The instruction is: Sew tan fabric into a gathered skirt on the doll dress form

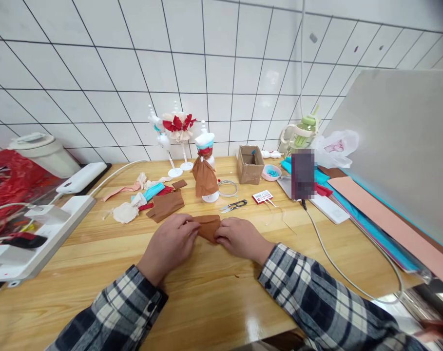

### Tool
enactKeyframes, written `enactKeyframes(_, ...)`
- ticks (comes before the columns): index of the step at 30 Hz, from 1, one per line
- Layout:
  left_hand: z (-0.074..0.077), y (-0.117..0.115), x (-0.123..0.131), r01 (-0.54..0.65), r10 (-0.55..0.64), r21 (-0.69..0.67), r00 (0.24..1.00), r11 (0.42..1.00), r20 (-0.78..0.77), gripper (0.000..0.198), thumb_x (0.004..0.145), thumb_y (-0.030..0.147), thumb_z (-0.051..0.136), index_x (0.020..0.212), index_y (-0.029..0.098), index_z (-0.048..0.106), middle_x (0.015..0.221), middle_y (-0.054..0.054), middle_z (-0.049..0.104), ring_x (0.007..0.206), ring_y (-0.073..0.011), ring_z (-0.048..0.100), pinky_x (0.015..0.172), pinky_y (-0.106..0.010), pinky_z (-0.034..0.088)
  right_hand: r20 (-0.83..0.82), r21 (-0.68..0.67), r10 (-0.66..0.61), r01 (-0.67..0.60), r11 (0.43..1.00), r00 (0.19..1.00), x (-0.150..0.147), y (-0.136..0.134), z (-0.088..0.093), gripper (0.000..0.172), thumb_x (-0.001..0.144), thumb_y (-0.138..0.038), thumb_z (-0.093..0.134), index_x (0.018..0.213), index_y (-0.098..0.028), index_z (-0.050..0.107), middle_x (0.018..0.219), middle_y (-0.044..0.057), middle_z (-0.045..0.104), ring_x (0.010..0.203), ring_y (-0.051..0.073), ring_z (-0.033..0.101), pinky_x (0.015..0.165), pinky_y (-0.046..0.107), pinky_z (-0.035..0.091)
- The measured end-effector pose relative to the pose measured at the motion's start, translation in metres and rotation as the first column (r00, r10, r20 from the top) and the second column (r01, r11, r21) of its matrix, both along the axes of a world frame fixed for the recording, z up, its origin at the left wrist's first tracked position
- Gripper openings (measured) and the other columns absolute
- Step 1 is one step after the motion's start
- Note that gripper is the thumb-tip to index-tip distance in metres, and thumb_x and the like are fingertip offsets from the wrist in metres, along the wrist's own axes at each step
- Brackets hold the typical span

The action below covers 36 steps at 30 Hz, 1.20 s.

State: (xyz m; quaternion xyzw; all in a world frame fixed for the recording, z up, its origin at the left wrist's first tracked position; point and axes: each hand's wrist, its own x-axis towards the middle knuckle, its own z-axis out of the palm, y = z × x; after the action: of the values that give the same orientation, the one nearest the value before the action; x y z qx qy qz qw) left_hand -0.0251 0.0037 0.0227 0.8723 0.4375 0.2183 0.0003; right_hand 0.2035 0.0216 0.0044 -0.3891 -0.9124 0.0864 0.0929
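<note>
A piece of brown fabric (208, 227) is stretched between my two hands, low over the wooden table. My left hand (174, 241) pinches its left end, fingers closed. At the right end, my right hand (239, 237) grips the edge between thumb and fingers. Just beyond stands a small white dress form (205, 168) dressed in brown, with turquoise and red bands at the top. Black-handled snips (234, 206) lie past my right hand. Flat brown fabric pieces (166, 204) rest beyond my left hand, beside turquoise, red and cream scraps (126, 212).
Two more dress forms (180, 127) stand near the tiled wall. A cardboard box (250, 165), pink dish (271, 172), wire coil (227, 188) and small card (262, 196) sit farther back. A power strip (49, 239) is at left; a cable (331, 253) and long fabric sheets (382, 209) are at right.
</note>
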Motion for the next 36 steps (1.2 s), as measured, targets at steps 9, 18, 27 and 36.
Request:
enactKeyframes(9,-0.007,-0.009,0.023,0.195,-0.197,-0.030,0.973,0.980,-0.118,0.018,0.090,0.029,0.051,0.098,0.024,0.067,0.091,-0.003,0.068,0.080,-0.0178,0.057,0.072,-0.033,0.043,-0.014,-0.046,-0.025,0.024,0.999,1.000,0.000,-0.002,0.003,0.019,0.092,-0.030,0.051,0.100,-0.021,0.066,0.094,0.004,0.064,0.088,0.016,0.056,0.074,0.027,0.040)
enactKeyframes(18,-0.006,-0.008,0.027,0.126,-0.167,-0.182,0.959,0.975,-0.230,0.022,0.092,0.024,0.047,0.094,0.026,0.069,0.090,-0.002,0.067,0.086,-0.0189,0.057,0.076,-0.037,0.036,-0.129,-0.096,0.007,-0.019,0.995,0.992,0.001,-0.006,0.003,0.015,0.088,-0.026,0.055,0.097,-0.022,0.067,0.092,0.002,0.068,0.088,0.016,0.058,0.076,0.026,0.041)
enactKeyframes(27,-0.007,-0.008,0.025,0.084,-0.132,-0.184,0.954,0.979,-0.271,0.026,0.094,0.028,0.045,0.098,0.028,0.071,0.080,-0.003,0.068,0.078,-0.0193,0.057,0.071,-0.035,0.035,-0.038,-0.105,-0.030,0.025,0.994,0.999,-0.004,-0.009,0.000,0.019,0.089,-0.027,0.051,0.095,-0.024,0.069,0.091,0.002,0.069,0.086,0.016,0.060,0.071,0.026,0.039)
enactKeyframes(36,-0.009,-0.005,0.023,0.012,-0.067,-0.255,0.976,0.967,-0.209,0.025,0.093,0.031,0.047,0.096,0.024,0.071,0.083,-0.004,0.071,0.078,-0.0204,0.062,0.073,-0.035,0.042,-0.034,-0.208,-0.159,0.149,0.967,0.987,-0.007,-0.009,0.004,0.015,0.087,-0.029,0.056,0.093,-0.025,0.069,0.090,0.000,0.069,0.082,0.015,0.061,0.069,0.025,0.039)
